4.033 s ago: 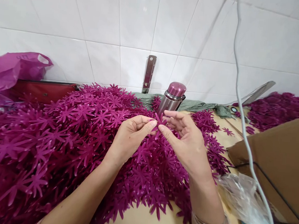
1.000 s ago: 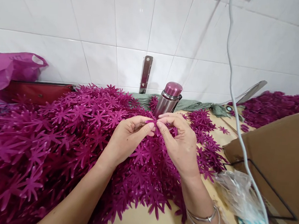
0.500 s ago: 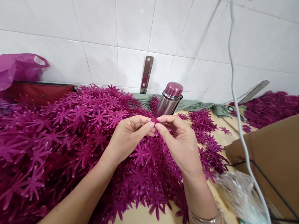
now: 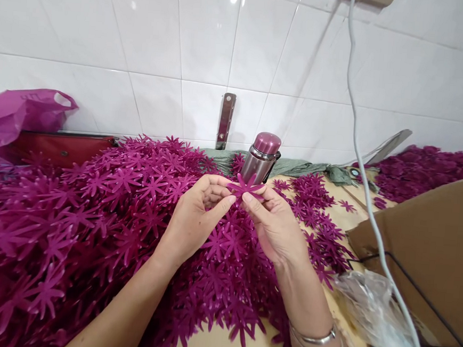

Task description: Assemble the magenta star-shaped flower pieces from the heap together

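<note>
Between my two hands is one purple star-shaped artificial flower piece [image 4: 246, 184], its narrow petals spread and facing me. My left hand [image 4: 201, 214] pinches its left side between thumb and fingers. On the other side my right hand [image 4: 278, 220] grips it with thumb and forefinger; two silver bangles circle that wrist. Below and to the left spreads a big heap of the same purple flower pieces [image 4: 119, 223]. Just behind the held piece stands a steel thermos [image 4: 260, 157] with a pink lid, its lower part hidden.
A cardboard box [image 4: 422, 236] and a clear plastic bag [image 4: 373, 302] lie at the right. A white cable [image 4: 356, 119] hangs down in front of them. At the left are a purple bag [image 4: 32, 109] and a red case [image 4: 65, 148]. The tiled wall [image 4: 206, 32] rises behind.
The flower piece was folded up small between my fingertips and now lies spread out. My hands have moved slightly apart, and the view has tilted up a little.
</note>
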{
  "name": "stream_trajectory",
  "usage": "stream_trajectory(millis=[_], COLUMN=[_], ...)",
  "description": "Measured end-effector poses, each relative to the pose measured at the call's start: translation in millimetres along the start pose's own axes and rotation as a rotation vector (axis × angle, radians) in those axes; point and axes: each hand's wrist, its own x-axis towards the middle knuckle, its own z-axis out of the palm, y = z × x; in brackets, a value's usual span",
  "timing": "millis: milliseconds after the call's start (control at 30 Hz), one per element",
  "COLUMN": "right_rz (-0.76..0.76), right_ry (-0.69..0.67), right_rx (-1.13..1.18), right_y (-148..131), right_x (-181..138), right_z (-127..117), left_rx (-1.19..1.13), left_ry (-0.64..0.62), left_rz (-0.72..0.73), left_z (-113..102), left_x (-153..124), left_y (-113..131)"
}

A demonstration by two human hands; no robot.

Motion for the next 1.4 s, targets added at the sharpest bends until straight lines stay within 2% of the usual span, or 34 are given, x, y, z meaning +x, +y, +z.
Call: stream_trajectory(millis=[100,233,333,533,633,800,1000,1100,1267,1400], right_rz=[-0.043,-0.018,-0.037,-0.1,-0.037,0.142,0.206,0.183,0.061,-0.023], right_ry=[0.041,-0.058,-0.084,-0.119,-0.132,-0.21,-0.274,-0.181,0.023,0.119], right_rx=[-0.009,-0.088,-0.158,-0.161,-0.093,0.033,-0.095,-0.072,-0.029,0.005], right_y=[3,9,14,19,19,9,-11,-17,-25,-26], right_x=[2,2,1,-1,-1,-1,0,3,10,13], right_z=[0,-2,-2,-5,-4,-2,-24,-34,-45,-51], left_rx=[0.032,-0.017,-0.082,-0.059,-0.036,-0.028,0.129,0.095,0.178,0.078], left_ry=[0.009,-0.032,-0.04,-0.079,-0.058,-0.03,0.123,0.101,0.207,0.159], left_rz=[-0.024,-0.107,-0.136,-0.038,0.009,-0.002,0.064,0.034,0.071,0.029], left_z=[0,2,3,0,0,2,-1,-2,-6,-6], left_x=[-1,-1,-1,0,0,-3,-3,-2,-3,-4], left_y=[0,1,3,6,6,5,7,9,12,15])
